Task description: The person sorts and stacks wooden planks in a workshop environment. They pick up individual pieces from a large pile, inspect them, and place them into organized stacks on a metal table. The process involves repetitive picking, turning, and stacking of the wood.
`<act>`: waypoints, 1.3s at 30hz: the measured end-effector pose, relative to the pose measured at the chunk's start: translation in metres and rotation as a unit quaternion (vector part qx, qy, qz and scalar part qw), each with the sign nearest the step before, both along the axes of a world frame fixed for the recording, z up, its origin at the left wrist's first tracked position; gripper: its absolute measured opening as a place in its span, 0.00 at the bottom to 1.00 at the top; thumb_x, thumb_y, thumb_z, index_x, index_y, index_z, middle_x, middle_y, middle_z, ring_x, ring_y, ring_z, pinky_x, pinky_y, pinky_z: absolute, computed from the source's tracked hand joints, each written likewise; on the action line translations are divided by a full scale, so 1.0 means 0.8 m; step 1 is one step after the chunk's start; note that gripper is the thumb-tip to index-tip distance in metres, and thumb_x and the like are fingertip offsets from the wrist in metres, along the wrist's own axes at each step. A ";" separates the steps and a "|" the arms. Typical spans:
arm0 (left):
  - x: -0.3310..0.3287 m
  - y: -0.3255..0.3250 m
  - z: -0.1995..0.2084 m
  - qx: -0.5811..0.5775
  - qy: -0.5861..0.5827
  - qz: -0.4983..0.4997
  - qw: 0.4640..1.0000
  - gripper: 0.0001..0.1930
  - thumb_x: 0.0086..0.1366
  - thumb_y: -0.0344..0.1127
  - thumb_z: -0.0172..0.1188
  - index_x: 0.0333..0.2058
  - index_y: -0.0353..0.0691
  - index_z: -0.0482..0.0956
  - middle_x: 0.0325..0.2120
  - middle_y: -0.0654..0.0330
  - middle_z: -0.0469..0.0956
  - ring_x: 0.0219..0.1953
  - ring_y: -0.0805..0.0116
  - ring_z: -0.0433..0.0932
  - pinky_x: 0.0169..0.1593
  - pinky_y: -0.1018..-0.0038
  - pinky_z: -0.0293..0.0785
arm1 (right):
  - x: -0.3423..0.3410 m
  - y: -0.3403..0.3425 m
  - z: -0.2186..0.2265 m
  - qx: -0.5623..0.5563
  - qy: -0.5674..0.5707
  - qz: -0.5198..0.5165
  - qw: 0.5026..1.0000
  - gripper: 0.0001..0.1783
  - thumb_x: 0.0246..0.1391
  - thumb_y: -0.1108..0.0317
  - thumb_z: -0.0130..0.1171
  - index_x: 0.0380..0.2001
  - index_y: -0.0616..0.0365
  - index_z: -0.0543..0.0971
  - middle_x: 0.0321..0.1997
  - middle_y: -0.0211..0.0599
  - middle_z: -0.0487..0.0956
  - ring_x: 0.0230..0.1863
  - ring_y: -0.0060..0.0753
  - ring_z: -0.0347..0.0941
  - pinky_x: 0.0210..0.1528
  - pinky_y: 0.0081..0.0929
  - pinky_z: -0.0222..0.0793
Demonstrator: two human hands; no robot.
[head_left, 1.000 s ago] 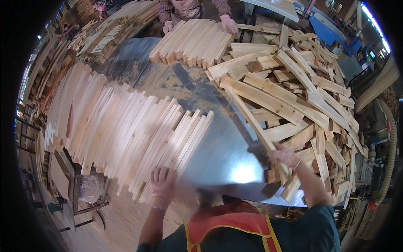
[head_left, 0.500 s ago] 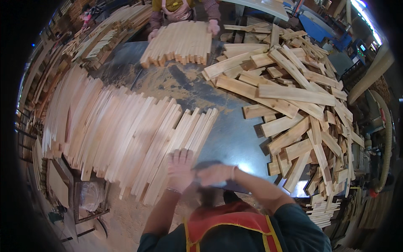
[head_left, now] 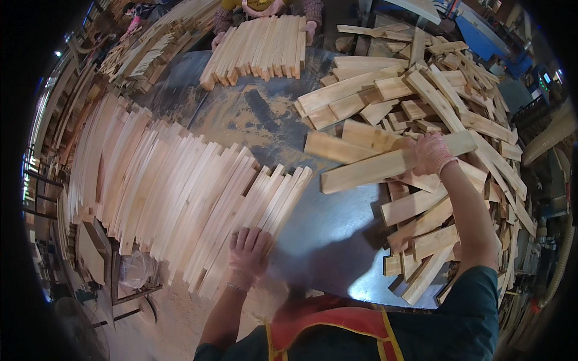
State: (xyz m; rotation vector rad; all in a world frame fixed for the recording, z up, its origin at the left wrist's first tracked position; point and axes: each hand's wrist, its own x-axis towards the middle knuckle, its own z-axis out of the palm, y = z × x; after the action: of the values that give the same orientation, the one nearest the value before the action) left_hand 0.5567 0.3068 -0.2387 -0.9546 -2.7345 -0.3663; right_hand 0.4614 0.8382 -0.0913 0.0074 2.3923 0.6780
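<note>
My right hand (head_left: 432, 155), in a pink glove, reaches over the heap at the right and is closed round a pale wooden board (head_left: 367, 171). A second, shorter wooden board (head_left: 338, 148) lies just beyond it, blurred; I cannot tell whether it is held too. On the left, a long row of wooden strips (head_left: 186, 192) stands side by side on the metal table (head_left: 319, 240). My left hand (head_left: 248, 256), gloved as well, rests on the near ends of the strips at the row's right side, fingers laid over them.
A jumbled heap of boards (head_left: 433, 222) covers the table's right side. Across the table, a co-worker's gloved hands (head_left: 310, 31) hold both sides of a bundle of strips (head_left: 259, 51). Sawdust (head_left: 229, 120) lies between. A hose (head_left: 563, 253) hangs at the far right.
My right hand has swung from beside the left hand out to the heap and taken hold of a board. My left hand has shifted slightly nearer me along the row.
</note>
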 end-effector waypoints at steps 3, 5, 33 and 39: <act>0.003 -0.008 0.000 0.017 0.030 0.006 0.999 0.25 0.50 0.36 0.64 0.50 0.43 0.80 0.51 0.53 0.76 0.56 0.46 0.74 0.60 0.48 0.68 | 0.022 -0.064 0.044 -0.103 -0.018 0.029 0.994 0.48 0.51 0.37 0.66 0.72 0.42 0.67 0.47 0.42 0.85 0.49 0.42 0.84 0.52 0.42 0.74; 0.002 -0.008 -0.006 0.033 0.046 0.004 0.998 0.25 0.49 0.35 0.64 0.50 0.42 0.79 0.51 0.53 0.76 0.55 0.46 0.74 0.60 0.48 0.68 | 0.055 -0.097 0.051 -0.054 0.018 0.059 0.997 0.44 0.54 0.41 0.65 0.72 0.41 0.67 0.47 0.40 0.84 0.49 0.41 0.83 0.52 0.42 0.73; 0.053 0.002 0.138 -0.015 0.115 -0.148 0.982 0.29 0.61 0.43 0.62 0.61 0.43 0.75 0.59 0.54 0.72 0.64 0.52 0.69 0.69 0.52 0.62 | 0.307 -0.352 -0.100 -0.596 0.110 -0.310 0.733 0.28 0.66 0.58 0.59 0.66 0.58 0.74 0.43 0.46 0.87 0.43 0.43 0.85 0.49 0.39 0.80; 0.019 -0.005 0.179 -0.271 -0.170 0.030 0.947 0.15 0.69 0.45 0.58 0.47 0.44 0.83 0.39 0.56 0.84 0.46 0.57 0.83 0.52 0.50 0.76 | 0.203 -0.305 -0.070 -0.525 0.287 0.149 0.787 0.30 0.59 0.52 0.68 0.61 0.52 0.77 0.53 0.46 0.82 0.53 0.54 0.79 0.57 0.45 0.76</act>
State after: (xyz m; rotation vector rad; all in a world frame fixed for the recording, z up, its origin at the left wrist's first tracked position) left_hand 0.5721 0.3027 -0.0952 -0.9961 -3.2574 0.2836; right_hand 0.6234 0.5941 -0.1475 -0.7384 3.0596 -0.7359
